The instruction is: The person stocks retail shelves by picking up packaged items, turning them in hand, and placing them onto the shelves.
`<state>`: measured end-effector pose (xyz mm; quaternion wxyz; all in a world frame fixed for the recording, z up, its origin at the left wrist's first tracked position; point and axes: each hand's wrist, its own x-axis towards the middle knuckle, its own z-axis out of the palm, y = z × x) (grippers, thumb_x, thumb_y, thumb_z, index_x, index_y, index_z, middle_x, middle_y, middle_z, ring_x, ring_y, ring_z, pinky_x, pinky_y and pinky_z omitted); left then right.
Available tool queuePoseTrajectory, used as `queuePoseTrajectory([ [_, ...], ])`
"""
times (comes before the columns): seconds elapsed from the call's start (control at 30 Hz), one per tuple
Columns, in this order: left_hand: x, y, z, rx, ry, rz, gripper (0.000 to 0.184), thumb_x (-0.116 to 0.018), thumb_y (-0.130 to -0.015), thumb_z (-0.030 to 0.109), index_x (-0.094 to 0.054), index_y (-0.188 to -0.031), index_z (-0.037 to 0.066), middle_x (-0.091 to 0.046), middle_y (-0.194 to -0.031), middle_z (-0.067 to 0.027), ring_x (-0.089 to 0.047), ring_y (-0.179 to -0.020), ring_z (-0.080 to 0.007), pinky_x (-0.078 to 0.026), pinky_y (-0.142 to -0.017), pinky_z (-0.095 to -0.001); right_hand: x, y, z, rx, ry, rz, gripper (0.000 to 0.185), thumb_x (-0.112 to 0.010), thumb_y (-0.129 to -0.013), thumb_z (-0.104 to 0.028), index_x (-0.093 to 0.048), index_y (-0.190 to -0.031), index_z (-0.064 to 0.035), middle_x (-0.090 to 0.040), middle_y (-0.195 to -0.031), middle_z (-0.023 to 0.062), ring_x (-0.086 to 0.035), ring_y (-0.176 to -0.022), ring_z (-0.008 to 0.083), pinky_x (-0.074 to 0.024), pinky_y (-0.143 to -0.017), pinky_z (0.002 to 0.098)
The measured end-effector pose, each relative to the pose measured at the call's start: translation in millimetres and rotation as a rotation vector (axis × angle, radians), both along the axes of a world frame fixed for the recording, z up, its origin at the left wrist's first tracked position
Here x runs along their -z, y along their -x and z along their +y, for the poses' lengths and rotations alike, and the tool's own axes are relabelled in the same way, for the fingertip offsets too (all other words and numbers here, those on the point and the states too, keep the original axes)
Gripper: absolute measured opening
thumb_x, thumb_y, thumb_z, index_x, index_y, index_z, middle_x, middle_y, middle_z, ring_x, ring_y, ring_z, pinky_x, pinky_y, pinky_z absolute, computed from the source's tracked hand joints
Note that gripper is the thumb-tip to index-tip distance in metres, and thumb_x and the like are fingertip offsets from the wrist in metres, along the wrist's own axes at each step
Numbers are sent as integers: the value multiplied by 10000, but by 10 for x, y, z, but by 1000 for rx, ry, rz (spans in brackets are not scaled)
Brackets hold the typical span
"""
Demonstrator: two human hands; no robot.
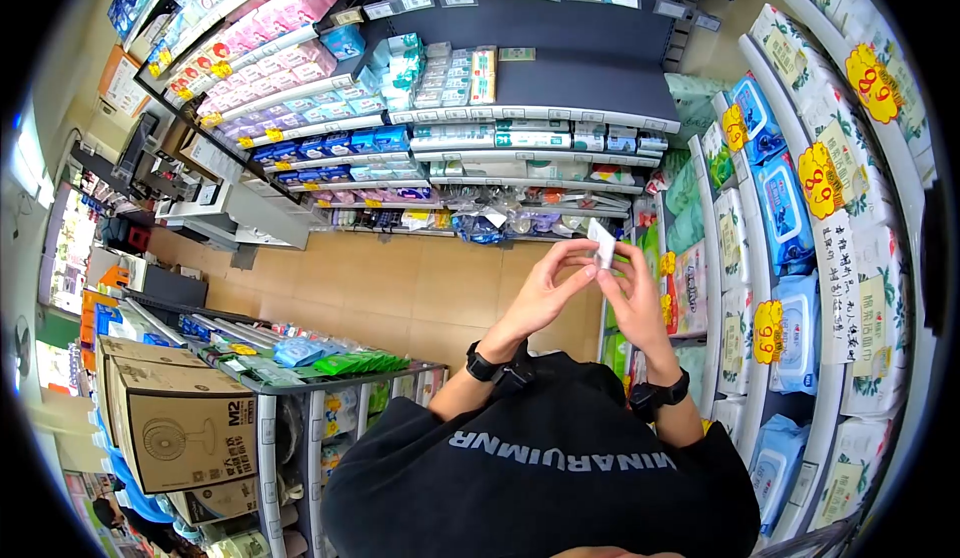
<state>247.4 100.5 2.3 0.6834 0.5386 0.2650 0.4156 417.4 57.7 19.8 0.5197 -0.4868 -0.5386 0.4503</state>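
A small white packet [602, 242] is held up in front of my chest, tilted, with its narrow side towards me; its print cannot be read. My left hand [552, 286] pinches it from the left with thumb and fingers. From the other side my right hand [634, 294] closes on the same packet, its fingertips close to the left thumb. Dark bands with a device sit on both wrists. Beyond the hands, the lower shelves hold plastic-wrapped goods, among them a blue bag [480, 228].
Ahead stands a dark shelf unit [590, 83] with packs of tissues [445, 76]. Shelves of wet wipes [785, 208] rise close on my right. A fan carton [180, 433] sits on a low rack at left. Tiled floor [400, 278] runs between them towards a counter [250, 213].
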Motion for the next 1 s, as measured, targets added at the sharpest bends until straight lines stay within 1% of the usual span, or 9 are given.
queuePoseTrajectory([
  [0.23, -184, -28, -61, -111, -86, 172, 318, -601, -988, 155, -601, -1284, 39, -545, -1304, -83, -538, -1190, -162, -479, -969, -306, 116, -101, 6, -42, 23, 278, 384, -599, -967, -62, -434, -1301, 30, -587, -1252, 162, -579, -1179, 191, -464, -998, 312],
  [0.3, -184, -7, -58, -148, -220, 218, 239, -634, -960, 136, -676, -1180, 54, -576, -1250, -64, -590, -1092, -152, -514, -837, -282, 99, -162, -16, -9, 16, 310, 383, -575, -975, -62, -447, -1319, 49, -587, -1265, 140, -582, -1165, 178, -455, -997, 301],
  [0.4, -111, 38, -34, -276, -240, 294, 204, -642, -936, 73, -700, -1130, 48, -625, -1202, -66, -618, -1022, -146, -515, -812, -261, 275, -293, -24, 51, 47, 375, 403, -564, -983, -75, -446, -1343, 63, -590, -1263, 125, -588, -1148, 171, -456, -993, 301],
  [0.43, -101, 34, -30, -339, -264, 281, 248, -668, -898, 30, -676, -1145, 34, -641, -1101, -56, -620, -933, -128, -514, -776, -248, 290, -316, -27, 52, 55, 370, 423, -555, -993, -90, -434, -1367, 65, -598, -1245, 123, -601, -1123, 167, -480, -965, 297],
  [0.53, -50, 78, -26, -420, -207, 270, 318, -703, -864, 24, -635, -1174, 24, -620, -1056, -49, -596, -907, -107, -510, -761, -249, 232, -311, -92, 78, 68, 414, 416, -510, -1003, -69, -415, -1378, 84, -593, -1253, 150, -625, -1103, 204, -543, -926, 376],
  [0.57, -54, 96, -27, -413, -208, 281, 419, -730, -840, 34, -578, -1231, 23, -598, -1030, -43, -577, -895, -98, -505, -758, -246, 222, -315, -112, 83, 76, 404, 422, -503, -1006, -74, -399, -1383, 87, -598, -1248, 155, -624, -1104, 204, -543, -920, 368],
  [0.7, -97, 153, -56, -327, -121, 217, 493, -724, -856, 39, -527, -1308, 28, -604, -1106, -47, -595, -948, -103, -507, -793, -242, 170, -286, -185, 97, 83, 381, 443, -502, -1009, -79, -374, -1407, 67, -601, -1243, 156, -623, -1107, 206, -541, -917, 364],
  [0.87, -81, 265, -55, -174, -32, 86, 493, -694, -882, 20, -517, -1343, 24, -619, -1156, -51, -614, -979, -95, -507, -829, -232, 167, -217, -245, 122, 96, 430, 478, -530, -1002, -90, -341, -1431, 1, -621, -1207, 158, -634, -1063, 170, -532, -875, 296],
  [1.0, -61, 327, -41, -163, 4, 40, 487, -664, -893, -27, -513, -1356, -6, -650, -1120, -65, -609, -980, -101, -504, -863, -247, 125, -136, -296, 121, 99, 428, 487, -527, -1000, -84, -329, -1438, -11, -620, -1204, 164, -634, -1071, 180, -535, -871, 304],
])
